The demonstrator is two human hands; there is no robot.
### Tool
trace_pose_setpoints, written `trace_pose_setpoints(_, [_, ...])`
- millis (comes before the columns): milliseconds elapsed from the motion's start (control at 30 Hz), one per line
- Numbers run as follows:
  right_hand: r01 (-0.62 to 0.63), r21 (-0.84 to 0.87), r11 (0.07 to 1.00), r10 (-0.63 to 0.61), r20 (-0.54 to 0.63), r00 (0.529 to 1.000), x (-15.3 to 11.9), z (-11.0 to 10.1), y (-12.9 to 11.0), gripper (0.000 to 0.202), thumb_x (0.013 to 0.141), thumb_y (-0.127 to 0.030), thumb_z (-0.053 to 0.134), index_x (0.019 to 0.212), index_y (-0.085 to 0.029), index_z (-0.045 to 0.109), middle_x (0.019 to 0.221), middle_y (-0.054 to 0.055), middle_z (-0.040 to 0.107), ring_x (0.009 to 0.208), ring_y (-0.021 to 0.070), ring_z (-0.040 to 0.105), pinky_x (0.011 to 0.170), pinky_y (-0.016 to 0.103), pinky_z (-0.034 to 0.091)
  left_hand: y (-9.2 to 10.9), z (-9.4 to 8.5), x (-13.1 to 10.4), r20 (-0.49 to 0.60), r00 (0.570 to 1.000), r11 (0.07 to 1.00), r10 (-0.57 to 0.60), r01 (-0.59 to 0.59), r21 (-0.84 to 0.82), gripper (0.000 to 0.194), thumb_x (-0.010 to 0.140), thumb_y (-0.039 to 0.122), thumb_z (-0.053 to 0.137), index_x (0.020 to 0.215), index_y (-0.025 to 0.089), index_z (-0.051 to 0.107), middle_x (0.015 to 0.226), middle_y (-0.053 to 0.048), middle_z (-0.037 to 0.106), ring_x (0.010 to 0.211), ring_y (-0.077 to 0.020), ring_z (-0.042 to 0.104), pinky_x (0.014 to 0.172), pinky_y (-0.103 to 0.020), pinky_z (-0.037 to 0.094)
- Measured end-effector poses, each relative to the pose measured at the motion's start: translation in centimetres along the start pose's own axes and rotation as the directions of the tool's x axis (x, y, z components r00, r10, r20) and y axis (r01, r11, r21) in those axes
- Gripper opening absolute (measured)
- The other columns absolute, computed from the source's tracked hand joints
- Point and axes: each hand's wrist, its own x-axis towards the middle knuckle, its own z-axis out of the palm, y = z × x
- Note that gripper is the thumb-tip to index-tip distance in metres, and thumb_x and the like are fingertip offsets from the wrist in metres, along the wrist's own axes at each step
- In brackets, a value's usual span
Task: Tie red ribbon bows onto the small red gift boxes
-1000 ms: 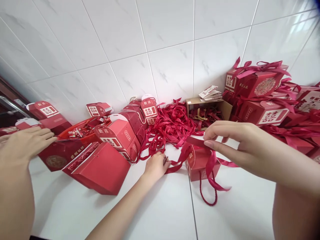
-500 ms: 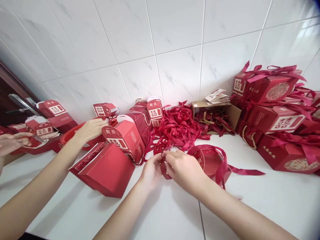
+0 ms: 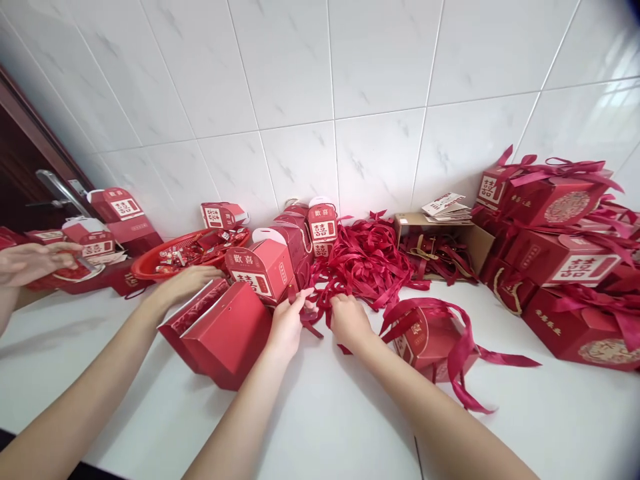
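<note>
The ribbon pile (image 3: pixel 375 260), a glossy red tangle, lies against the tiled wall (image 3: pixel 380 160), and both of the person's hands work at its near left edge. The left hand (image 3: pixel 287 327), just in front and left of the pile, has thumb and fingers pinched on a dark red strip (image 3: pixel 313 329). The right hand (image 3: pixel 349 321) meets the pile's front strands, fingers curled in — whether they grip a strand I cannot tell, as the knuckles hide it. In front and to the right of the pile, near the right forearm, sits a small red box (image 3: pixel 437 343) with ribbon looped loosely over it. Right of the pile stands an open carton (image 3: pixel 483 252) topped with cards (image 3: pixel 447 205); beyond it, a stack of bow-tied boxes (image 3: pixel 560 260). Left of the pile are a printed box (image 3: pixel 273 263), a larger red container (image 3: pixel 227 340) and — farther left — a red basket (image 3: pixel 145 267) with another person's hand (image 3: pixel 193 283) beside it.
</note>
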Motion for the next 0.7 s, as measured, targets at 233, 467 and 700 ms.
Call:
trace_pose_setpoints(233, [-0.137, 0.146, 0.98, 0.141, -0.019, 0.99, 0.9, 1.3, 2.1, 0.016, 0.08, -0.013, 0.056, 0.081, -0.011, 0.071, 0.1, 0.017, 0.066, 0.105, 0.0292, 0.055, 0.093, 0.043, 0.032, -0.5, -0.3, 0.4, 0.042, 0.997, 0.998, -0.066, 0.066, 0.009, 0.048, 0.071, 0.051, 0.069, 0.091, 0.008, 0.07, 0.046, 0.009, 0.033, 0.046, -0.0067, 0.041, 0.046, -0.02, 0.032])
trace_pose_setpoints(467, [-0.161, 0.628, 0.762, 0.123, 0.103, 0.987, 1.4, -2.0, 2.1, 0.035, 0.085, -0.04, 0.053, 0.101, -0.013, 0.068, 0.092, 0.009, 0.069, 0.081, 0.0182, 0.063, 0.073, 0.03, 0.047, -0.5, 0.4, 0.4, 0.128, 0.991, 0.998, -0.049, 0.054, -0.04, 0.06, 0.079, 0.064, 0.049, 0.098, 0.011, 0.067, 0.054, 0.003, 0.048, 0.055, -0.0119, 0.05, 0.059, -0.025, 0.043])
trace_pose_setpoints(700, [-0.12, 0.822, 0.557, -0.035, 0.168, 0.985, 0.9, -1.9, 0.4, 0.048, 0.076, -0.055, 0.06, 0.092, -0.011, 0.068, 0.084, 0.009, 0.07, 0.066, 0.0134, 0.063, 0.063, 0.025, 0.05, -0.8, 0.4, -0.6, 0.376, 0.925, 0.957, 0.048, -0.15, 0.248, 0.053, 0.076, 0.039, 0.068, 0.124, 0.022, 0.051, 0.131, -0.009, 0.056, 0.123, -0.0269, 0.049, 0.1, -0.037, 0.04])
